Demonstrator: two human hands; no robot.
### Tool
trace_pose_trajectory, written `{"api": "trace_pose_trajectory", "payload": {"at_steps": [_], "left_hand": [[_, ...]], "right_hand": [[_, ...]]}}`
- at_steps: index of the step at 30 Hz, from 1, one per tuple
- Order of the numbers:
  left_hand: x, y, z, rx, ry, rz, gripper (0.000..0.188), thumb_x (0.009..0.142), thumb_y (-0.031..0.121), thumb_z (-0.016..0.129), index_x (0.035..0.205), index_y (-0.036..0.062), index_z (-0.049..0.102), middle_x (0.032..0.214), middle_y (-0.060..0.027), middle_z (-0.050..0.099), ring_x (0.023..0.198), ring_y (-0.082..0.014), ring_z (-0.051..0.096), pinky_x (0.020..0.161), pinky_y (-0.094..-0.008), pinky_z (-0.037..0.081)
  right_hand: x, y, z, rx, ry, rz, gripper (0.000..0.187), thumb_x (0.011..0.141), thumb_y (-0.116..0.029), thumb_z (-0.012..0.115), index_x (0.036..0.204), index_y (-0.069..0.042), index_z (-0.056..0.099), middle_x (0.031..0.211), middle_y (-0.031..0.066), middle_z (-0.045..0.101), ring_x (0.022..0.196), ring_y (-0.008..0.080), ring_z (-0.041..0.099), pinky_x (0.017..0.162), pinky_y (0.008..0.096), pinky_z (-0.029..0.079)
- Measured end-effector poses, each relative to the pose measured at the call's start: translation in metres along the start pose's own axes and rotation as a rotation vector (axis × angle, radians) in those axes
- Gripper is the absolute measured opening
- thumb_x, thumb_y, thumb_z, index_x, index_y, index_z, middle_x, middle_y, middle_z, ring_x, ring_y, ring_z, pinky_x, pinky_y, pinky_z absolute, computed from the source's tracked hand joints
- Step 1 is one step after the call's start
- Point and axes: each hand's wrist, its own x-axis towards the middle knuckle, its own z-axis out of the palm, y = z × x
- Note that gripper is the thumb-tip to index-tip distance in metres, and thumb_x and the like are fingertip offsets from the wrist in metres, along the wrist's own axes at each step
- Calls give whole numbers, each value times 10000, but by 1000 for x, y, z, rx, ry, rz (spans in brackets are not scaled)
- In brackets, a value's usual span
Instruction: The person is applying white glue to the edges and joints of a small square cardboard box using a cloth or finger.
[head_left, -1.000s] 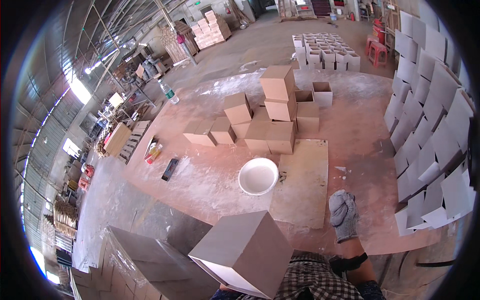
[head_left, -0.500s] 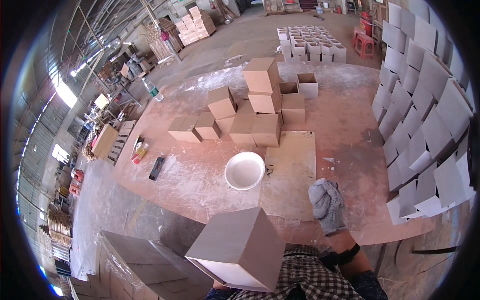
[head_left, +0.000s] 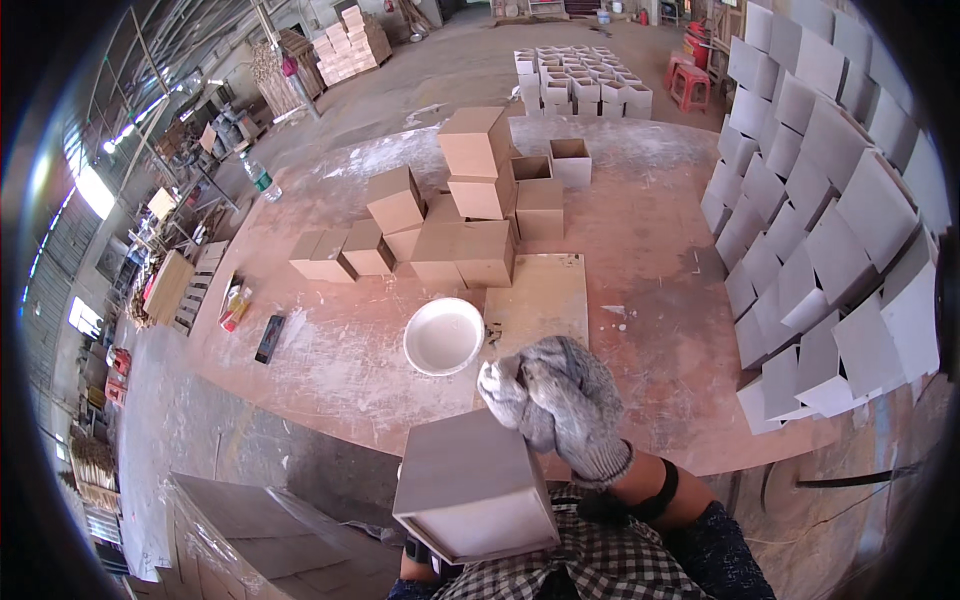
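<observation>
A grey box [head_left: 470, 460] with a recessed pale panel is held up close to my body, tilted. My left forearm [head_left: 418, 568] rises behind its left side. The box hides most of my left hand, which holds it from there. My right hand [head_left: 565, 400], in a grey knit glove, is closed with its fingers curled at the box's upper right edge. What it grips, if anything, cannot be made out. Beyond the box, a white bowl [head_left: 443, 337] with pale contents stands on the table beside a flat tan board [head_left: 540, 300].
Several brown boxes [head_left: 455, 250] are stacked on the table [head_left: 640, 260]. White-grey boxes [head_left: 800, 250] form a tall stack at the right. A dark phone-like object [head_left: 269, 339], a small colourful packet [head_left: 235, 307] and a plastic bottle [head_left: 262, 180] lie or stand leftward. Plastic-wrapped sheets [head_left: 270, 530] sit lower left.
My right hand has moved left from over the table to the box's edge. The box has turned so that more of its recessed panel faces me. The whole view has shifted slightly.
</observation>
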Motion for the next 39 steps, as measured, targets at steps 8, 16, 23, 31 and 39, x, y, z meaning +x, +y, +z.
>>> {"api": "trace_pose_trajectory", "payload": {"at_steps": [8, 16, 23, 31, 39], "left_hand": [[-46, 122, 143, 201, -312, 650, 593, 956, 486, 594, 1336, 34, 543, 1280, -112, 615, 1074, -226, 644, 903, -376, 560], [-98, 218, 235, -544, -617, 441, 574, 998, 392, 558, 1376, -29, 460, 1249, -176, 618, 1052, -240, 667, 836, -355, 600], [-81, 218, 252, -781, -710, 105, 440, 983, 219, 601, 1322, -29, 472, 1268, -192, 603, 1174, -315, 614, 992, -457, 542], [-89, 212, 274, -766, -628, -25, 433, 963, 259, 647, 1293, 21, 498, 1224, -151, 623, 1170, -323, 610, 1009, -541, 506], [-75, 200, 293, -313, -578, 27, 334, 972, 278, 631, 1230, 90, 533, 1140, -114, 639, 973, -266, 687, 769, -455, 608]], "right_hand": [[-43, -47, 36, -360, 118, -340, 189, 951, -163, 537, 1005, 5, 605, 926, 90, 594, 888, 229, 616, 825, 360, 536], [-78, -75, -44, -382, 692, -432, 170, 990, -182, 538, 1041, -40, 618, 1026, 77, 631, 980, 210, 621, 866, 353, 526], [-139, -68, -111, -367, 834, -339, 193, 993, -221, 530, 1088, -69, 602, 1062, 48, 616, 992, 189, 601, 921, 325, 481], [-153, -69, -131, -553, 957, -290, 216, 1003, -272, 533, 1119, -106, 609, 1087, 32, 606, 1027, 174, 580, 909, 336, 478], [-163, -60, -160, -422, 846, -314, 219, 999, -246, 523, 1093, -70, 613, 1086, 36, 613, 1037, 173, 580, 962, 316, 447]]}}
